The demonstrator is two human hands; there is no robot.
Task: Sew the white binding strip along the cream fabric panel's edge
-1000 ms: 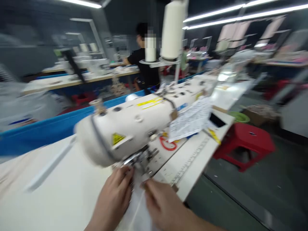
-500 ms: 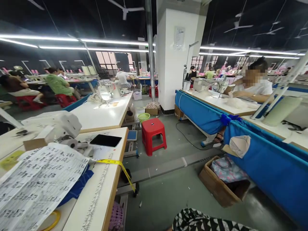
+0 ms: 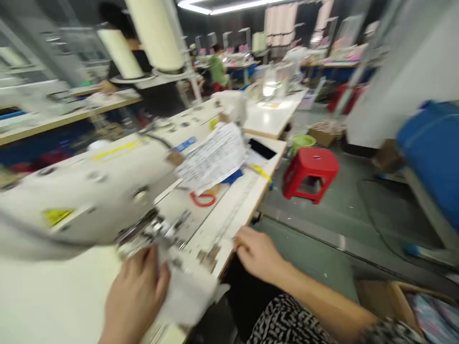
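Beside the needle area of a white sewing machine (image 3: 96,196), my left hand (image 3: 138,286) rests with thumb and fingers closed on a piece of white fabric (image 3: 186,291), which hangs toward the table's front edge. My right hand (image 3: 256,251) is at the edge of the white table (image 3: 234,210), its fingers curled together; whatever they may hold is too small and blurred to make out. Red-handled scissors (image 3: 203,199) lie beyond the machine foot, near a sheet of paper with writing (image 3: 218,155).
A black phone (image 3: 262,148) and a yellow tape measure (image 3: 261,172) lie farther along the table. On the floor stand a red stool (image 3: 311,172), a green basket (image 3: 303,141) and a cardboard box (image 3: 401,298). Thread cones (image 3: 120,52) rise at upper left.
The view has swung left, bringing the sewing machine close in. Both my hands have come into view, the left one on white fabric and the right at the table edge.
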